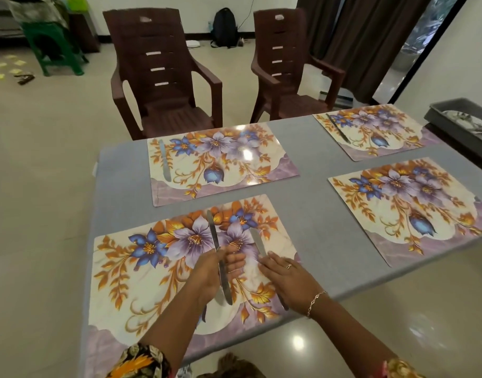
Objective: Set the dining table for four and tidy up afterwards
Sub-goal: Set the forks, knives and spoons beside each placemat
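Two brown plastic chairs (pixel 163 75) on glossy cream floor (pixel 43 186), dark curtains (pixel 370 36) behind.

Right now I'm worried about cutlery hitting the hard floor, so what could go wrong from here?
1. The left hand holds its table knife around the middle, above the near-left placemat; it could slip.
2. The second table knife under the right hand lies by that mat's right edge, its near end close to the table front edge; a nudge might send it off.
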Demonstrator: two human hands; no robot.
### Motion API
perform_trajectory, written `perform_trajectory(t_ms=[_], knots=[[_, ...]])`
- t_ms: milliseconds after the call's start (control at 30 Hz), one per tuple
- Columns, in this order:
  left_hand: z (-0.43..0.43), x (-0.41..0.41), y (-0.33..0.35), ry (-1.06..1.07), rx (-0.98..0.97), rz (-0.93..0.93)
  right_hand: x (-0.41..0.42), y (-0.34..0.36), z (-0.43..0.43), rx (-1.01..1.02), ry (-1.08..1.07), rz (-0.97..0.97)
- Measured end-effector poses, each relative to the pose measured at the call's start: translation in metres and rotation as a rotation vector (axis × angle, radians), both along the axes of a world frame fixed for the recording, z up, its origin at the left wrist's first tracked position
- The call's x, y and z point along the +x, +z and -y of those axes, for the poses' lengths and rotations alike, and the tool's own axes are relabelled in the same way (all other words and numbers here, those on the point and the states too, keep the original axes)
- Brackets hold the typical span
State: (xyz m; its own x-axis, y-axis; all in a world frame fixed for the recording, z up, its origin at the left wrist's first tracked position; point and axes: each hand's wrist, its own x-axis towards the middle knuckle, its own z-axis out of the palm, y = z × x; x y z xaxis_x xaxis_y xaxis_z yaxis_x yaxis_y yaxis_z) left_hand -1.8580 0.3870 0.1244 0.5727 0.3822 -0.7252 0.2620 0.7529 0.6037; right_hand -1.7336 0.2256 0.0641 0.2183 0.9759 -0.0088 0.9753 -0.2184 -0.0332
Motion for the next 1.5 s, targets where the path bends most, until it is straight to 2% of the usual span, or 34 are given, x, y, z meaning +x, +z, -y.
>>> perform_trajectory(t_ms=[100, 267, 367, 500, 667, 867, 1100, 1233, 1367, 1500], knots=[[0.005, 0.001, -0.001, 0.005, 0.010, -0.001, -0.003, -0.008, 0.002, -0.024, 0.034, -0.046], [0.020, 0.010, -0.002, 0.023, -0.012, 0.053, -0.005, -0.002, 0.006, 0.216, -0.041, -0.078], [0.040, 0.027, 0.003, -0.071, 0.003, 0.046, 0.007, 0.017, 0.018, 0.357, -0.123, -0.178], [0.083, 0.061, 0.013, -0.245, 0.089, 0.026, 0.040, 0.039, 0.053, 0.510, -0.114, -0.080], [0.151, 0.112, 0.027, -0.452, 0.138, 0.029, 0.090, 0.050, 0.124, 0.535, -0.093, 0.057], [0.217, 0.166, 0.045, -0.835, 0.278, 0.115, 0.139, 0.061, 0.213, 0.551, -0.079, 0.251], [0.259, 0.259, 0.043, -1.098, 0.540, 0.145, 0.202, 0.071, 0.287, 0.421, -0.164, 0.277], [0.272, 0.327, 0.041, -1.193, 0.758, 0.202, 0.247, 0.069, 0.312, 0.440, -0.232, 0.260], [0.268, 0.398, 0.042, -1.077, 0.873, 0.187, 0.301, 0.063, 0.332, 0.422, -0.427, 0.160], [0.256, 0.470, 0.029, -0.665, 0.778, 0.119, 0.358, 0.061, 0.348, 0.417, -0.696, 0.097]])
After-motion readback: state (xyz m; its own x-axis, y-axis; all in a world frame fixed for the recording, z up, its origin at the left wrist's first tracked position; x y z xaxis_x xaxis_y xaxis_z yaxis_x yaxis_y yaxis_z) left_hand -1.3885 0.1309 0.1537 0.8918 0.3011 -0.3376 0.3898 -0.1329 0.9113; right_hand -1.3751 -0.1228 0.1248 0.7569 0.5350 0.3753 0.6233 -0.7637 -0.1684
